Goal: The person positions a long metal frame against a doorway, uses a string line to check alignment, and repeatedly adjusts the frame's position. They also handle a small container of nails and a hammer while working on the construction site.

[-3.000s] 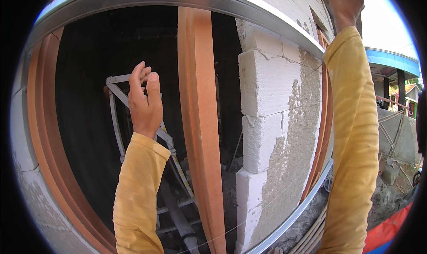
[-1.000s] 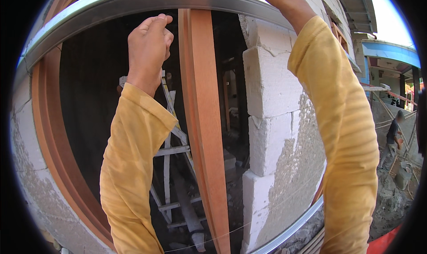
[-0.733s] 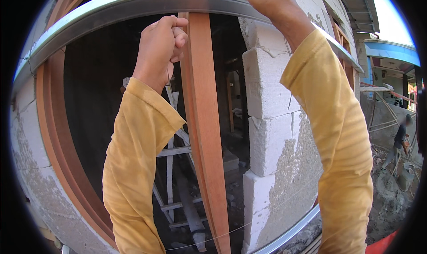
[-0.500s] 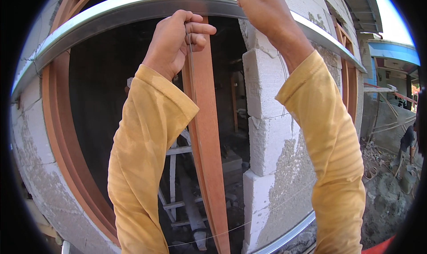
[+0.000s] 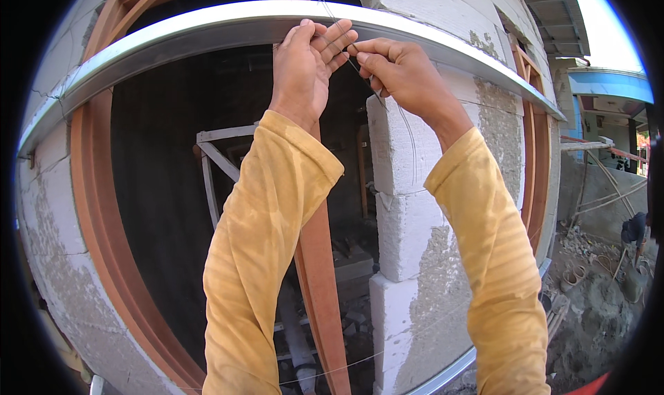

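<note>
A long metal bar (image 5: pixel 228 16), pale on top and dark beneath, runs across the upper view in front of a brown wooden post (image 5: pixel 321 305). Just under it, my left hand (image 5: pixel 303 70) has its palm turned up, thumb against the curled index finger and the other fingers half bent. Thin dark wire (image 5: pixel 333 13) loops over the bar's edge and crosses these fingertips. Beside them my right hand (image 5: pixel 404 70) pinches the wire between thumb and index finger. Loose wire ends hang below the right hand, before the white blocks.
White block masonry (image 5: pixel 401 236) with patchy mortar stands right of the dark opening. A brown wooden frame (image 5: pixel 104 208) borders it on the left. Inside is a pale trestle (image 5: pixel 221 134). Another person (image 5: pixel 633 229) is at far right, near rubble.
My right hand has come down from above the bar to beside my left hand. The left hand has shifted slightly right, and wire now shows looped over the bar.
</note>
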Available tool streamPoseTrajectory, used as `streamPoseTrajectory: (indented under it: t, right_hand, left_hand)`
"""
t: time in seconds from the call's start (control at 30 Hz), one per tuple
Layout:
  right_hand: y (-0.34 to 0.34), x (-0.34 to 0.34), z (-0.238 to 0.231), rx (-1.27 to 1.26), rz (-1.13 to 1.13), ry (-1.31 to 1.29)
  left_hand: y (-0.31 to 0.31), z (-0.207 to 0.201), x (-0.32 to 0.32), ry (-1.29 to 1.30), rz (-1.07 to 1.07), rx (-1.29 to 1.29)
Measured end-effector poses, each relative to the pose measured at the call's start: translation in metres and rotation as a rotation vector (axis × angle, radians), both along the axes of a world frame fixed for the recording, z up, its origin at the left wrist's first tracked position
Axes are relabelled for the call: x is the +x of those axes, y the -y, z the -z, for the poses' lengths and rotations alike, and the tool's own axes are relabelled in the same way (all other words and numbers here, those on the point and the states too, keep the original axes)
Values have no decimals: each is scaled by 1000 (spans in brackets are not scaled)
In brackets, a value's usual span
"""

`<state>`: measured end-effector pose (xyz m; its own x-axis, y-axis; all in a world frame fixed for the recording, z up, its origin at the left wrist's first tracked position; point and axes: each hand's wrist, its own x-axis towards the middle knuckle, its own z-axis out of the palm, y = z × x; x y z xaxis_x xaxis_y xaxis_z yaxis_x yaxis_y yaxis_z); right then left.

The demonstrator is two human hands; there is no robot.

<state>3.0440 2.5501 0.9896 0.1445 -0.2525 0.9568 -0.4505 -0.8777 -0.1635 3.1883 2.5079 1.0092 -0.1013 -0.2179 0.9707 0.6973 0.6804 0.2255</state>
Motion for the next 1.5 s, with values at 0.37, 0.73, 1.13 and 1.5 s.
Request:
streamPoseTrajectory:
  t: [0.37, 0.73, 1.13, 1.5]
  right_hand:
    - [-20, 4, -12, -43, 134, -10]
    - [-29, 20, -57, -381, 617, -390]
    - [-59, 34, -65, -530, 773, -303]
    - [-42, 29, -85, -568, 752, -274]
  left_hand:
    - [0, -8, -5, -63, -210, -43]
    - [-12, -7, 10, -17, -473, -34]
    - [-21, -4, 17, -52, -866, -24]
    - [-10, 2, 27, -52, -1014, -111]
